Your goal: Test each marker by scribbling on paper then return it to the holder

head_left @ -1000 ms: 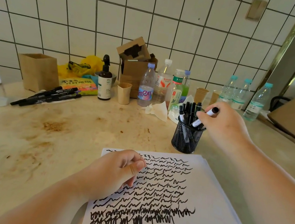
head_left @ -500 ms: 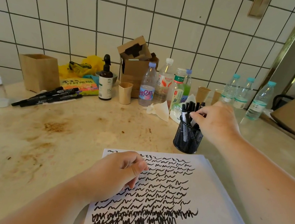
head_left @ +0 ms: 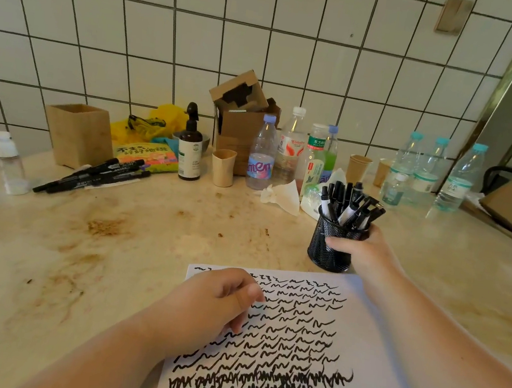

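My right hand (head_left: 366, 255) gripping mesh holder (head_left: 328, 251) of markers (head_left: 348, 205) just beyond paper (head_left: 375, 337), my left hand (head_left: 215, 308) loosely curled, holding nothing, resting on paper

Right hand (head_left: 366, 252) grips the black mesh holder (head_left: 330, 251) filled with markers (head_left: 348, 205), just beyond the scribbled paper (head_left: 367, 352). Left hand (head_left: 211, 307) rests loosely curled on the paper's upper left. More markers (head_left: 95, 175) lie far left on the desk (head_left: 109, 272).
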